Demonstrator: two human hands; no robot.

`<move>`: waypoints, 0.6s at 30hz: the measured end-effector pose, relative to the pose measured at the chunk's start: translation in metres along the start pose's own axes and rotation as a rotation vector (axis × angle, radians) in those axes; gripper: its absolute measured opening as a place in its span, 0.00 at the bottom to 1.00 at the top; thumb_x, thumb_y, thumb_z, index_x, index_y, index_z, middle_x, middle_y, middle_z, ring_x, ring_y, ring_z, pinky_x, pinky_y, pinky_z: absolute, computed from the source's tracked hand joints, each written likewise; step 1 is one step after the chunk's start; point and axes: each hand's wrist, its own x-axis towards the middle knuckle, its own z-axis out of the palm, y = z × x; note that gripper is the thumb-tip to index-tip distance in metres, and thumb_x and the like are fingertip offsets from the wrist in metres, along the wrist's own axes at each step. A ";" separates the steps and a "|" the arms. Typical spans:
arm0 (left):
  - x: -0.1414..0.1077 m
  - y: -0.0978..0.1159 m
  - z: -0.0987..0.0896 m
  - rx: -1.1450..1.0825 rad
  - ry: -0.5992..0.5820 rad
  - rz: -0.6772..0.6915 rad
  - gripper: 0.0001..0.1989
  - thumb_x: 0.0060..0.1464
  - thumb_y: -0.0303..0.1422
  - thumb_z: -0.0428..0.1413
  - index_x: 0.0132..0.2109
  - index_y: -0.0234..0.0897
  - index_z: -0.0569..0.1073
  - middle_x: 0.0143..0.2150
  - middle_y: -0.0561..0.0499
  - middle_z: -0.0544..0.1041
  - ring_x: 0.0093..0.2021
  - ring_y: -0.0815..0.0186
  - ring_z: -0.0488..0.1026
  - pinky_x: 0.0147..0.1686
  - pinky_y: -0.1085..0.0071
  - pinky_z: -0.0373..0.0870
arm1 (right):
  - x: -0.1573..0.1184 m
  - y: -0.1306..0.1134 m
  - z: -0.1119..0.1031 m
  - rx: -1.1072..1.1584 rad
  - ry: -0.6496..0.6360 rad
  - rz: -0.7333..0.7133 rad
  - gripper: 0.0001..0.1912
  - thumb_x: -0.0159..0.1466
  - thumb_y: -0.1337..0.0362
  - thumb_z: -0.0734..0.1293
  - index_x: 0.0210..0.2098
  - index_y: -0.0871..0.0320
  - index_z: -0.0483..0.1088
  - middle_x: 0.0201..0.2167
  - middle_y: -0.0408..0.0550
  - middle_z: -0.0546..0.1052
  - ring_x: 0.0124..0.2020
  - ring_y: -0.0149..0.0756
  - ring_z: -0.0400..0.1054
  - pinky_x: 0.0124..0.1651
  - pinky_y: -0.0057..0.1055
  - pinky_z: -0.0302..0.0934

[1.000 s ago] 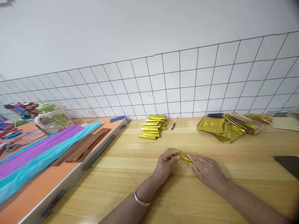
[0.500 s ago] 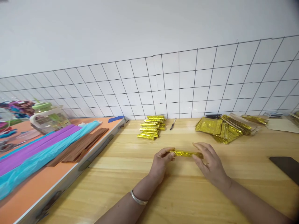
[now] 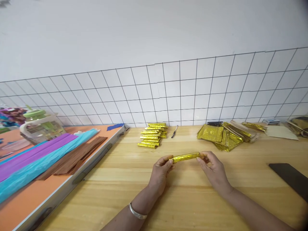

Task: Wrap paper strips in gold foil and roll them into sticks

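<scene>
Roll [image 3: 185, 157], one, gold and shiny. Location: between the two hands, in front of the person, above the surface [image 3: 134, 179].
Left hand [image 3: 158, 173]: thumb and fingers pinched on the roll's left end.
Right hand [image 3: 215, 171]: thumb and fingertips closed at its right end.
Handling, by judgement: light; thin foil or foil-faced paper, stiff along its length but easily crushed across; slick face, prone to creasing; a long edge that may spring open if let loose.
Hold: both ends, light pinch, thumbs along the edge; no squeezing at mid-length.
Nearby: stack [image 3: 151, 137] of like pieces beyond the left hand; pen [image 3: 175, 131] just right of it; gold sheets [image 3: 210, 133] in a heap farther right.
</scene>
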 end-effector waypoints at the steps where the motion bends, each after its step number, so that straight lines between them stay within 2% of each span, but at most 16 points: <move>1: -0.001 0.000 0.000 0.020 -0.011 -0.002 0.16 0.41 0.34 0.64 0.39 0.35 0.75 0.35 0.51 0.73 0.36 0.69 0.70 0.37 0.72 0.68 | 0.000 -0.001 0.000 0.009 0.002 0.000 0.07 0.62 0.59 0.62 0.36 0.56 0.65 0.30 0.43 0.67 0.32 0.32 0.61 0.37 0.30 0.59; 4: -0.004 0.002 0.003 0.101 -0.080 -0.019 0.15 0.41 0.35 0.64 0.38 0.35 0.73 0.34 0.52 0.73 0.34 0.69 0.69 0.35 0.73 0.66 | 0.001 -0.004 -0.002 0.053 0.003 0.004 0.08 0.62 0.59 0.61 0.35 0.57 0.65 0.29 0.43 0.67 0.31 0.32 0.61 0.36 0.29 0.59; 7: -0.007 0.006 0.008 0.203 -0.188 0.001 0.14 0.42 0.35 0.64 0.36 0.34 0.71 0.31 0.53 0.72 0.31 0.71 0.67 0.33 0.76 0.62 | 0.001 -0.006 -0.004 0.112 -0.023 0.016 0.09 0.62 0.59 0.61 0.37 0.57 0.66 0.30 0.44 0.68 0.31 0.32 0.62 0.35 0.28 0.60; 10: -0.009 0.009 0.013 0.259 -0.302 0.036 0.13 0.44 0.34 0.63 0.35 0.34 0.69 0.32 0.53 0.72 0.33 0.71 0.66 0.34 0.76 0.60 | 0.002 -0.011 -0.008 0.140 -0.039 0.005 0.09 0.61 0.59 0.61 0.38 0.57 0.66 0.30 0.44 0.69 0.31 0.32 0.64 0.34 0.28 0.61; 15: -0.009 0.004 0.015 0.280 -0.403 0.064 0.13 0.43 0.34 0.63 0.33 0.34 0.67 0.32 0.54 0.70 0.33 0.70 0.66 0.35 0.75 0.59 | 0.004 -0.034 -0.017 0.117 -0.072 -0.081 0.05 0.61 0.62 0.62 0.36 0.56 0.67 0.28 0.43 0.69 0.28 0.30 0.63 0.31 0.26 0.61; 18: -0.013 0.001 0.015 0.274 -0.459 0.032 0.14 0.43 0.33 0.63 0.34 0.34 0.66 0.32 0.54 0.70 0.31 0.71 0.65 0.32 0.75 0.58 | 0.006 -0.049 -0.024 0.092 -0.094 -0.120 0.04 0.60 0.64 0.62 0.35 0.56 0.67 0.26 0.42 0.68 0.27 0.30 0.62 0.31 0.26 0.60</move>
